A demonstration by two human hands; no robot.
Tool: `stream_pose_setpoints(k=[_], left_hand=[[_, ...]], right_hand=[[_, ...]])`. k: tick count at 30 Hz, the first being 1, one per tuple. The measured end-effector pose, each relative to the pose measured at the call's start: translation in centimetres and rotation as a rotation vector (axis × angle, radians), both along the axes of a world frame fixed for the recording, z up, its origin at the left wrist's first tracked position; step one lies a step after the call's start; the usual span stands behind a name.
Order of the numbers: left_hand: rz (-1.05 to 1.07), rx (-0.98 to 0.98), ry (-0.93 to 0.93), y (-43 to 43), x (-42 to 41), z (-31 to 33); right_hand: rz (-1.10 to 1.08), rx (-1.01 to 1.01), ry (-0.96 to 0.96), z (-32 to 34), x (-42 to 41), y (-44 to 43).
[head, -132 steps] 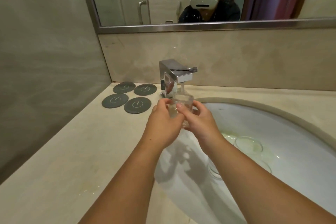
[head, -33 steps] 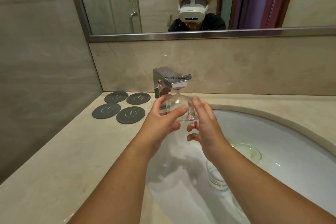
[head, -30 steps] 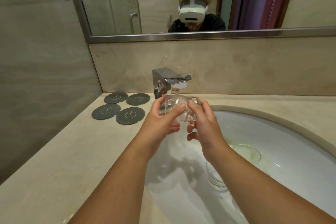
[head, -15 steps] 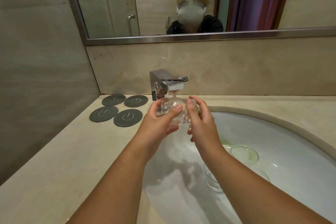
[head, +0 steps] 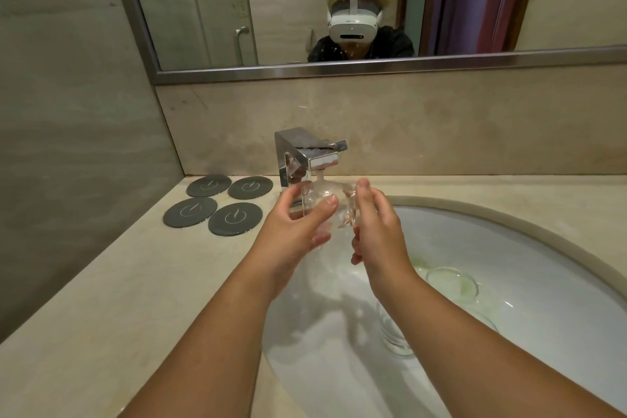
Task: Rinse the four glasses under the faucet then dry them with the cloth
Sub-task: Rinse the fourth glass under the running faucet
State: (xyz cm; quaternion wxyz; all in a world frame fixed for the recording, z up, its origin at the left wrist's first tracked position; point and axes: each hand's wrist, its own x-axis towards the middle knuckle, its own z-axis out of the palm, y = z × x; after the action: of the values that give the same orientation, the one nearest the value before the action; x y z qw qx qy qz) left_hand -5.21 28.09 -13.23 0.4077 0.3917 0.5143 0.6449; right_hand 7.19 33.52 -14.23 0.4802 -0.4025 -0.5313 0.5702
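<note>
A clear glass [head: 330,204] is held tilted on its side right under the spout of the chrome faucet [head: 305,154], with water running onto it. My left hand [head: 295,231] grips its left side, thumb across the front. My right hand [head: 376,231] holds its right end with fingers curled round it. Other clear glasses stand in the white sink basin [head: 543,248]: one [head: 453,285] to the right of my right forearm, another [head: 395,336] partly hidden under that forearm. No cloth is in view.
Several round dark grey coasters [head: 213,207] lie on the beige counter [head: 118,299] left of the faucet. A wall stands close on the left. A framed mirror [head: 339,68] hangs above the backsplash.
Both hands have kept the glass under the running water and turned it slightly. The view has tilted up a little since a second ago.
</note>
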Motion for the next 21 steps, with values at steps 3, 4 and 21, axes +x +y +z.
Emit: stream_pose_setpoints(k=[3,4,21], left_hand=[[0.018,-0.011,-0.002,-0.2,0.0,0.2],[0.01,-0.015,-0.012,-0.3,0.0,0.3],[0.044,-0.041,-0.021,0.0,0.1,0.2]], right_hand=[[0.057,-0.014,0.025,-0.2,0.0,0.2],[0.06,-0.021,0.035,-0.2,-0.1,0.3],[0.074,-0.225,0.074,0.6,0.3,0.3]])
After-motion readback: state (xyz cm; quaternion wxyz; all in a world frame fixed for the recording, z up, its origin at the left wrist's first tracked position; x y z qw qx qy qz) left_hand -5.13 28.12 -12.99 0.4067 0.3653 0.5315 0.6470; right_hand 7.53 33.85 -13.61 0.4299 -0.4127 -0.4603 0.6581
